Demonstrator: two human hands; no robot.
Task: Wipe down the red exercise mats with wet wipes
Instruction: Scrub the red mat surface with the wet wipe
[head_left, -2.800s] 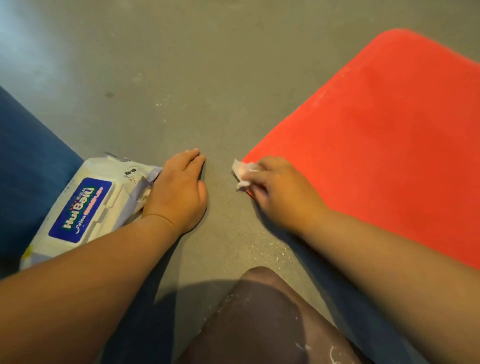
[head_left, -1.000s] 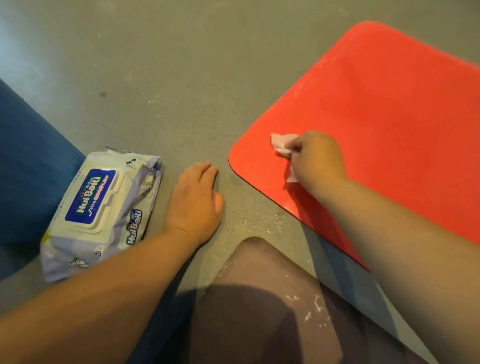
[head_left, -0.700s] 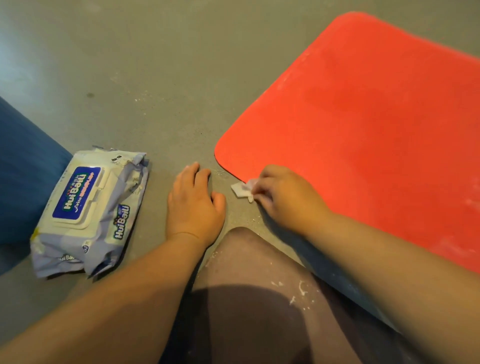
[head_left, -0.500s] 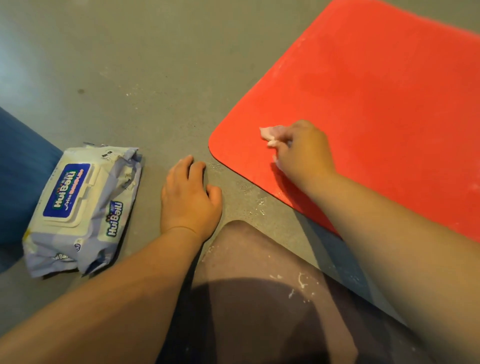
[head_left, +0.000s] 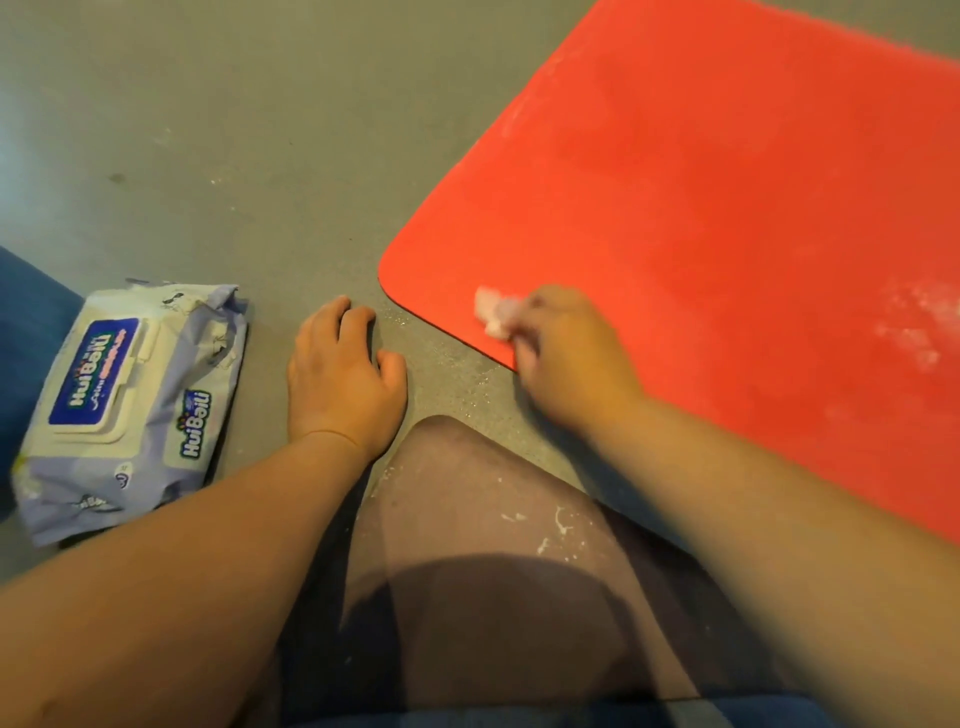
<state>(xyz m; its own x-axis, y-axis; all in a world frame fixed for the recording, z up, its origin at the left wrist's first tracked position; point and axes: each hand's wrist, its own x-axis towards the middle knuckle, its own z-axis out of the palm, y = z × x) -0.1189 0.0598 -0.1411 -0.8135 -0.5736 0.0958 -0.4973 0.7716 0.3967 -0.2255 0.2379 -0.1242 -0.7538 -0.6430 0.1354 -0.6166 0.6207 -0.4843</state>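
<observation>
Pinching a crumpled wet wipe (head_left: 496, 312), the fingers (head_left: 522, 332) of the right hand (head_left: 566, 358) are curled closed on it, though blur hides how each finger lies. The wipe sits on the surface of the red mat (head_left: 701, 234), just inside the mat's near rounded corner, and the back of the hand reaches over the mat's near edge, its forearm running off toward the person. The left hand (head_left: 343, 374) lies palm down on the grey floor (head_left: 234, 130) just off that same corner of the mat, apart from it. Its fingers (head_left: 332, 317) are straight and close together, pointing away from the person, with the thumb spread toward the mat. White specks dot the floor along the mat's near edge between the two hands. A bent knee (head_left: 467, 519) in dark grey cloth flecked with white rests beside the mat's near edge, between the two forearms. Beyond the left hand, well apart from the mat, a pack of wet wipes (head_left: 135, 405) lies flat on the floor with its lid closed and its blue label facing up. Blue fabric (head_left: 31, 312) shows past the pack, on the side farthest from the mat. Pale dusty smears (head_left: 914, 332) mark the mat's surface beyond the right hand, away from the corner.
</observation>
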